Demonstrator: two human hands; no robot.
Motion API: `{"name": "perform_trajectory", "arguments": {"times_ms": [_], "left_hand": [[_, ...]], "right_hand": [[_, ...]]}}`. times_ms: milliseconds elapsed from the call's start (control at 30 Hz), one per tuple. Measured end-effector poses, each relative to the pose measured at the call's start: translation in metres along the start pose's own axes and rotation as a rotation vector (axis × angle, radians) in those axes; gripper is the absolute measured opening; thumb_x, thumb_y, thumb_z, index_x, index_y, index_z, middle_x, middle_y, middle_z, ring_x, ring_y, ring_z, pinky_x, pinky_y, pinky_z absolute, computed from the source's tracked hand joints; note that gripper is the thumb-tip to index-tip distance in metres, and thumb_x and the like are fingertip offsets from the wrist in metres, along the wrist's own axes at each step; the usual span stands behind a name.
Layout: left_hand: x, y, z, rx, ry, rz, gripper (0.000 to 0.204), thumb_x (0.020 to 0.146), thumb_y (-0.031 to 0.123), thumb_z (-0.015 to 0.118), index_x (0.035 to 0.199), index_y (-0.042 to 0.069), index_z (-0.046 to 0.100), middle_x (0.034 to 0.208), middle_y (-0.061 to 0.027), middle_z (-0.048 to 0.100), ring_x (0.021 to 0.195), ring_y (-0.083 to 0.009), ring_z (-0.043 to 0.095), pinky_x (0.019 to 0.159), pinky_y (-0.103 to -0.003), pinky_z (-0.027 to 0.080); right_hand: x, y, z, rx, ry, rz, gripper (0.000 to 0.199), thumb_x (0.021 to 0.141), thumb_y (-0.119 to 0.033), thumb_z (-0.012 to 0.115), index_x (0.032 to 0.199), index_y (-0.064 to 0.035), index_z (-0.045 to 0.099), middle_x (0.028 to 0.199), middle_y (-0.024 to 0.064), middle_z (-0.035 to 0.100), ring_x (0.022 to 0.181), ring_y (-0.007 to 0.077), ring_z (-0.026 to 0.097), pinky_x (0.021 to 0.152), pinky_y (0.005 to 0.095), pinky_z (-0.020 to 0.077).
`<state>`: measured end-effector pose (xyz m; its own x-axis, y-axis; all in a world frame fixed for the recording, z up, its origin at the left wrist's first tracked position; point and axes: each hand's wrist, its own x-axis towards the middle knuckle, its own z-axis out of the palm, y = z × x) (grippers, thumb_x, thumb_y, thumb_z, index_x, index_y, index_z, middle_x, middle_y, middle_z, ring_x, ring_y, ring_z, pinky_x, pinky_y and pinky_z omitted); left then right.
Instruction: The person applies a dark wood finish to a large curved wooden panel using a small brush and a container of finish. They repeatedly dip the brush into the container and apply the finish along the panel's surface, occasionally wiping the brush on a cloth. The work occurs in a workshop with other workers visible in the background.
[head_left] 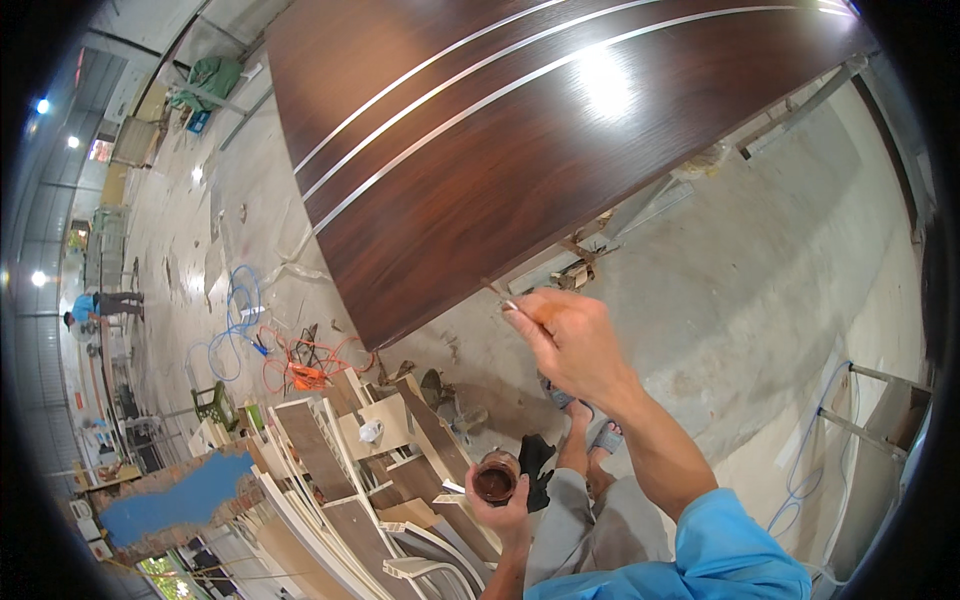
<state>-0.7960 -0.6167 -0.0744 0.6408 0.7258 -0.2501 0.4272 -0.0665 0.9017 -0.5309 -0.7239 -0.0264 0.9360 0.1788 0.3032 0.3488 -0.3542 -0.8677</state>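
A large dark brown wood-grain panel (430,220) with three silvery stripes lies in front of me. My right hand (570,335) pinches a small thin brush (494,290), its tip at the panel's near edge; whether the tip touches is hard to tell. Lower down, my left hand (500,512) is wrapped round a small open jar (495,482) of dark brown liquid. Just right of the jar is a crumpled black cloth or glove (537,468); I cannot make out what holds it there.
Offcut boards and pale trim strips (340,470) are piled at the lower left. Orange cable (306,376) and blue hose (235,325) lie on the floor left of the panel. Metal supports (640,215) show under it. Another person (100,307) stands far left.
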Motion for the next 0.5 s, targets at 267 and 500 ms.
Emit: {"name": "perform_trajectory", "arguments": {"times_ms": [267, 500], "left_hand": [[0.019, 0.000, 0.024, 0.097, -0.105, 0.054, 0.084, 0.071, 0.006, 0.087, 0.141, -0.004, 0.042, 0.134, -0.0163, 0.049, 0.123, -0.0262, 0.053, 0.106, -0.037, 0.044], [0.034, 0.013, 0.046, 0.044, -0.149, 0.062, 0.085, 0.072, 0.005, 0.086, 0.143, -0.003, 0.040, 0.135, -0.0162, 0.047, 0.123, -0.0263, 0.052, 0.108, -0.037, 0.043]], "right_hand": [[0.010, 0.023, -0.057, -0.075, 0.190, 0.253, 0.019, 0.093, -0.013, 0.065, 0.083, 0.0027, 0.067, 0.066, 0.0134, 0.059, 0.054, 0.0244, 0.053, 0.056, 0.0364, 0.0444], [0.022, 0.040, -0.068, -0.066, 0.233, 0.108, 0.024, 0.095, -0.017, 0.063, 0.079, 0.0001, 0.067, 0.073, 0.0157, 0.065, 0.059, 0.0323, 0.062, 0.056, 0.0395, 0.0484]]}}
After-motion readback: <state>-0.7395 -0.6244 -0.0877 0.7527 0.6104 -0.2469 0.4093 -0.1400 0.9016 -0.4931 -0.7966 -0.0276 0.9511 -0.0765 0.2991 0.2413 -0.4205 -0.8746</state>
